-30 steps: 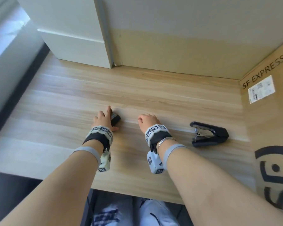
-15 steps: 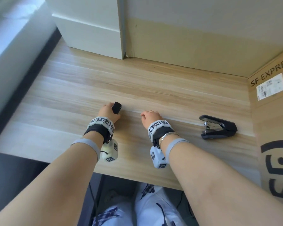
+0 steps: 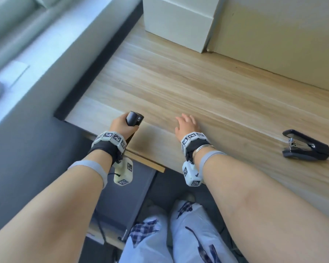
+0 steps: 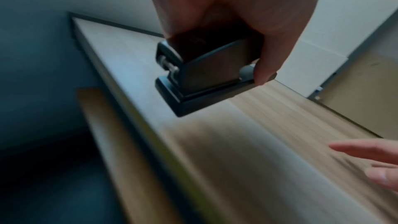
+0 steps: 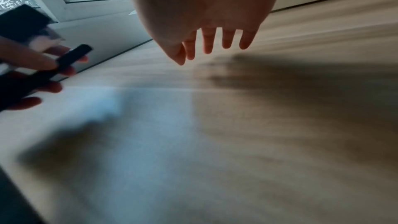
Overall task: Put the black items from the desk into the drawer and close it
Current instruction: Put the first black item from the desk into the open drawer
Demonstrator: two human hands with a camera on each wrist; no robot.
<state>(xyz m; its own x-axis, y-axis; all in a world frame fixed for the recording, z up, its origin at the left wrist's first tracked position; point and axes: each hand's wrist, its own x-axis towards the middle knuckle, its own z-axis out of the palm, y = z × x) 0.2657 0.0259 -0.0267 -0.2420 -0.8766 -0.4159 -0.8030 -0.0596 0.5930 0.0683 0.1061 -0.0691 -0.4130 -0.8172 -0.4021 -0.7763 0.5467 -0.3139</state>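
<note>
My left hand [image 3: 122, 125] grips a small black stapler [image 3: 134, 118] and holds it above the wooden desk [image 3: 198, 82], close to its front left corner. The left wrist view shows the fingers [image 4: 264, 67] wrapped round that stapler [image 4: 204, 74], which hangs clear of the desktop. My right hand [image 3: 186, 124] lies flat over the desk with straight fingers [image 5: 208, 42] and holds nothing. A second black stapler [image 3: 306, 147] rests on the desk far to the right. A wooden drawer edge [image 3: 146, 162] juts out just below the desk's front edge; its inside is hidden.
A white box [image 3: 179, 21] stands at the back of the desk against the beige wall. A window sill [image 3: 46, 44] runs along the left beyond a dark gap. My legs [image 3: 179, 234] are under the desk's front edge.
My left hand has picked the small stapler up off the desk and carried it left toward the front corner. My right hand has gone from curled to flat. The view has swung left.
</note>
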